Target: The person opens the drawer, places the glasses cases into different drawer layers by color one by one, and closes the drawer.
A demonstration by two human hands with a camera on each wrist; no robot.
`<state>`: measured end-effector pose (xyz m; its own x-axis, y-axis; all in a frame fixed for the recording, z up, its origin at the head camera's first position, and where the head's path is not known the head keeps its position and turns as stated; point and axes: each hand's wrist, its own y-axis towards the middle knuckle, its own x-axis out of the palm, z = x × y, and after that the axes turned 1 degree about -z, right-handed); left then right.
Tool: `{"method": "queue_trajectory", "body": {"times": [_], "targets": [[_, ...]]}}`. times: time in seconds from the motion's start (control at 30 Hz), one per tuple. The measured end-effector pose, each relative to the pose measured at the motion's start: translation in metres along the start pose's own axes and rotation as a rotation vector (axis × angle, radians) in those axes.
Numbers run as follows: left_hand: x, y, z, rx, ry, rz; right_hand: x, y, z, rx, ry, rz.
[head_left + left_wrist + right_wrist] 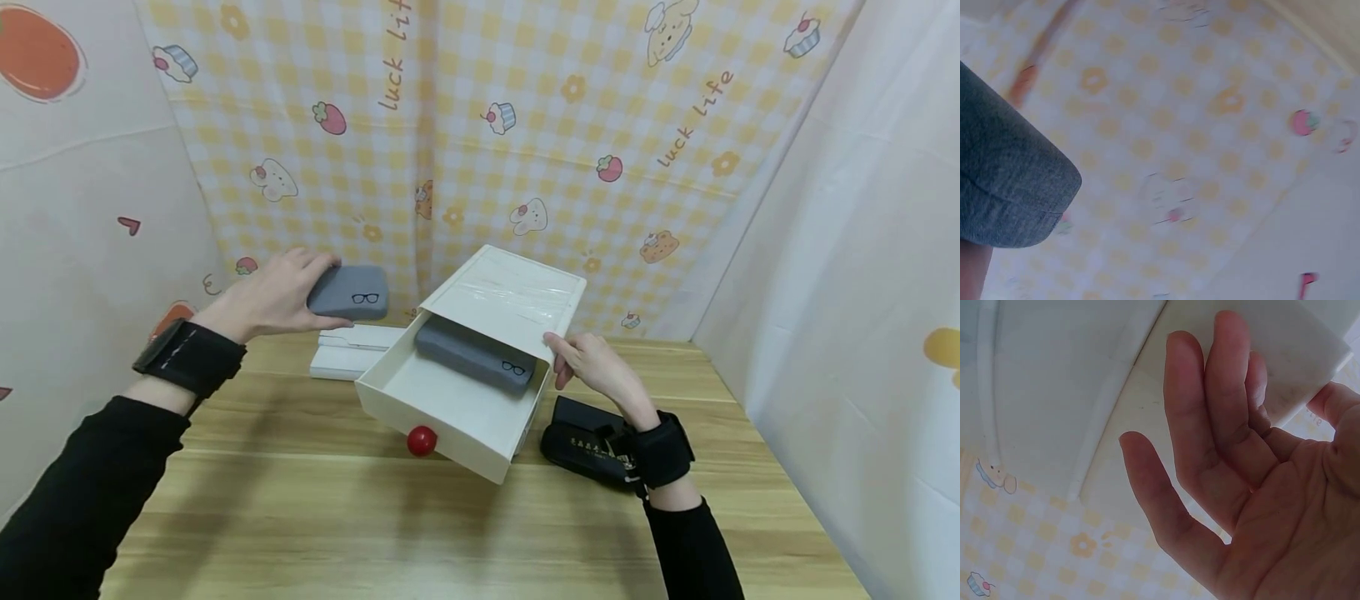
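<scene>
My left hand (pixel 273 292) grips a grey glasses case (pixel 337 287) with a small spectacles print, raised at the left of the box; the case's cloth side fills the left edge of the left wrist view. Pinched at its right edge by my right hand (pixel 596 367), a white drawer box (pixel 502 292) is tilted toward me. In the right wrist view several fingers (pixel 1188 425) lie under the box. Its drawer (pixel 420 387), with a red knob (pixel 422 441), is pulled out and holds a second grey glasses case (pixel 472 354), partly under the box top.
On the wooden table (pixel 315 517), a black glasses case (pixel 581 450) with gold lettering lies below my right hand, partly behind the wrist strap. A white flat-sided piece (pixel 348 354) stands behind the drawer at left. A patterned curtain (pixel 480 167) closes off the back.
</scene>
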<state>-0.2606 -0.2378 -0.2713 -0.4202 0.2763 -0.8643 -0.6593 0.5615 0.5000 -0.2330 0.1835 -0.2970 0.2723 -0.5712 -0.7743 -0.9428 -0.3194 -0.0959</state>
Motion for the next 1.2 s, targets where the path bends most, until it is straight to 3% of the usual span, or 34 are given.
{"method": "queue_trajectory", "body": {"times": [0.2,0.4,0.57,0.8,1.2], "targets": [[-0.024,0.016,0.026,0.088,-0.005,0.023,0.000,0.000,-0.001,0.008,-0.003,-0.001],[-0.032,0.032,0.063,0.185,0.016,-0.057,-0.001,0.000,-0.002,0.006,-0.009,0.002],[-0.027,0.041,0.092,0.255,0.023,-0.110,-0.001,0.000,-0.002,0.003,-0.011,0.000],[-0.012,0.046,0.119,0.321,0.006,-0.168,0.000,0.000,-0.002,0.004,0.002,-0.011],[0.014,0.050,0.143,0.446,0.018,-0.234,0.001,0.001,0.001,-0.006,-0.004,-0.009]]}}
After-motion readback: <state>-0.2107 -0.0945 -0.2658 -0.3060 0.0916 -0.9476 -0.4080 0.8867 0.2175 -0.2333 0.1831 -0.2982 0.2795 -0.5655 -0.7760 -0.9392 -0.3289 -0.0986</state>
